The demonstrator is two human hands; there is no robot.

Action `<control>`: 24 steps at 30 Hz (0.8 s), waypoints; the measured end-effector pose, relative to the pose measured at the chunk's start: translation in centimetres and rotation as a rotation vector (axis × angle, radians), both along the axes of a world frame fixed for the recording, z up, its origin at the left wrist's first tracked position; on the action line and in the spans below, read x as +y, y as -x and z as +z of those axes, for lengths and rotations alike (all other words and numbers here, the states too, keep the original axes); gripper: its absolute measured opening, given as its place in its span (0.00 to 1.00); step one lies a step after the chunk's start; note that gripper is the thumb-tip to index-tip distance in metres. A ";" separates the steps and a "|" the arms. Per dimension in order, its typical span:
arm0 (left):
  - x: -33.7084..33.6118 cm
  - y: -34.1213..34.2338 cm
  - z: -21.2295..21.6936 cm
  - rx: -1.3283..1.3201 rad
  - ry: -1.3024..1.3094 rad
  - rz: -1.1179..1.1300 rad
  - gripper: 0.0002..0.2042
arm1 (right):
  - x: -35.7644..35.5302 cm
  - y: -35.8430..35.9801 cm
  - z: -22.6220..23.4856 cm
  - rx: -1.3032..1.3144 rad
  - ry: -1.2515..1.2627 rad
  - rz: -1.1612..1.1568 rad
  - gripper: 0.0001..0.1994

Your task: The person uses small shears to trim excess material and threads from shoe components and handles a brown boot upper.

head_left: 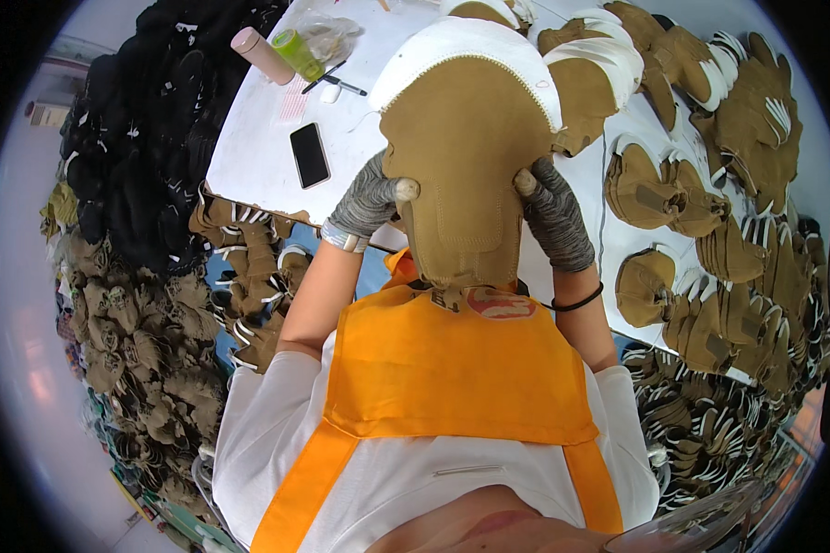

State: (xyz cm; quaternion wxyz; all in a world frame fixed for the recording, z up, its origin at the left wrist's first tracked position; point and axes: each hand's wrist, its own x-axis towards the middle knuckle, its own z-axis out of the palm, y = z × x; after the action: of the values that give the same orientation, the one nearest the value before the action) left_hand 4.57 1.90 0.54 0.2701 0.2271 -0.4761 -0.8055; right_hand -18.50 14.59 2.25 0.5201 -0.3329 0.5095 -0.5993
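Observation:
A brown shoe upper [466, 138] with a white stiff band [466, 41] stitched along its rounded far end is held up in front of my chest. My left hand [371, 198], in a grey fingerless glove, is closed on its left edge with the thumb on top. On the opposite edge my right hand [555, 210], gloved the same way, grips it with the thumb on top too. Most fingers of both hands are hidden behind the piece. Stitch lines run over its near part, which narrows toward my orange apron [461, 369].
On the white table [249, 152] lie a phone [310, 155], a pen [344, 85], a pink bottle [262, 55] and a green cup [297, 53]. More brown uppers [644, 189] crowd the right side. Black pieces [148, 138] and brown ones [143, 341] are heaped at left.

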 end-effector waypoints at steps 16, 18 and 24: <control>-0.9 -4.0 -4.5 0.504 -0.758 0.296 0.28 | -3.5 -5.1 -0.6 -0.040 -0.097 0.310 0.23; -0.9 -4.4 -6.8 0.173 -0.492 0.469 0.25 | -4.9 -4.8 -1.6 -0.133 -0.178 0.368 0.24; -0.8 -6.5 -11.8 -0.128 -0.239 0.400 0.24 | -6.2 -4.1 -4.7 -0.152 -0.354 0.309 0.22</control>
State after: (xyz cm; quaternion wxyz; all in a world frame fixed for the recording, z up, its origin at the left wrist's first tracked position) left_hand 11.07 1.14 -11.21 0.3648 0.3977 -0.3393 -0.7705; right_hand -14.37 8.43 -2.42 0.6926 -0.2645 0.5089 -0.4374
